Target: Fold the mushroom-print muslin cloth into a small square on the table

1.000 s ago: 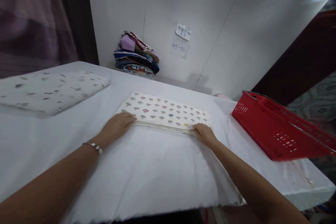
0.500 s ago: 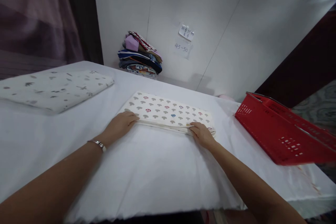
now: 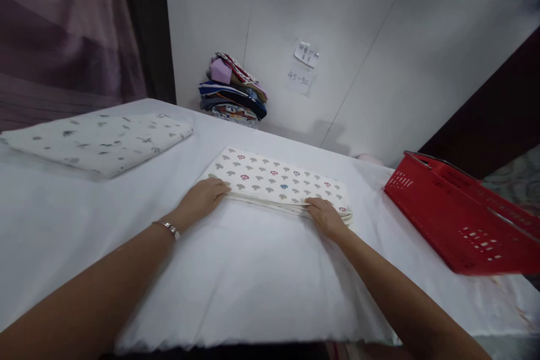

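Observation:
A white cloth printed with grey, red and blue mushrooms lies folded in several layers on the white-covered table. My left hand is closed on its near left corner, fingers on top and the thumb pointing right along the front edge. At the front edge toward the right end, my right hand grips the layers, with its fingertips on the top one. The undersides of both hands are hidden. To the left lies a second white cloth with leaf-like grey prints, folded flat and untouched.
A red plastic basket with metal handles stands at the table's right side. Against the wall at the back is a pile of folded fabrics. Handwritten paper signs hang on the wall. The white table cover ends at a near edge.
The view has shifted slightly, so everything appears a little further right. Both hands keep their places on the mushroom-print cloth, which looks the same.

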Demonstrator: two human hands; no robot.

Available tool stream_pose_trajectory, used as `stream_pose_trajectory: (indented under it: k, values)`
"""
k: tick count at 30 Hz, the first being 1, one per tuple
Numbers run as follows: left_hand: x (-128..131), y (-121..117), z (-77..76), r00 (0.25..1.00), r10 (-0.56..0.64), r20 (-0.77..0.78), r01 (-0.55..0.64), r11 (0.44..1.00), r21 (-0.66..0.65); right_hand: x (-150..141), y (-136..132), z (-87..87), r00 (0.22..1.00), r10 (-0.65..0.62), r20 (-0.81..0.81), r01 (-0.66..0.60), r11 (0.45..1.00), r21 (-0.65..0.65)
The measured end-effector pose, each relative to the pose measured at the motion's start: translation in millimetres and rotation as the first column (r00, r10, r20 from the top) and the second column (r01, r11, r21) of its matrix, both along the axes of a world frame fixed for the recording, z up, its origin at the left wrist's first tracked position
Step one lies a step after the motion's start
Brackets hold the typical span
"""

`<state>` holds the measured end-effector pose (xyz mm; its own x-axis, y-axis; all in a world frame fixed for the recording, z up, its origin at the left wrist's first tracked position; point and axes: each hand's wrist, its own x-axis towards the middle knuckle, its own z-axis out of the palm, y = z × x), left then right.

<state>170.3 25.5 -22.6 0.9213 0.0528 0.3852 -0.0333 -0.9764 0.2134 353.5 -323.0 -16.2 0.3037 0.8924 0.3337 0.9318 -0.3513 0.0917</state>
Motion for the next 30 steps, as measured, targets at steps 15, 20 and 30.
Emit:
stream_pose_trajectory:
  k: [15, 20, 30]
  values:
    - [-1, -1, 0.9, 1.0, -0.004, -0.004, 0.004, 1.0, -0.019, 0, -7, -9.6, 0.995, 0.015, 0.102, -0.019, 0.999, 0.037]
    - [-2, -2, 3.3, 1.0, -0.009, -0.003, 0.009, 0.999, -0.033, -4, -9, -11.4, 0.997, 0.026, 0.067, -0.027, 1.0, 0.01]
    - [-1, 0, 2.5, 1.0, 0.004, -0.014, -0.004, 1.0, -0.029, 1, -31, -11.8, 1.0, 0.015, -0.008, -0.014, 0.995, 0.099]
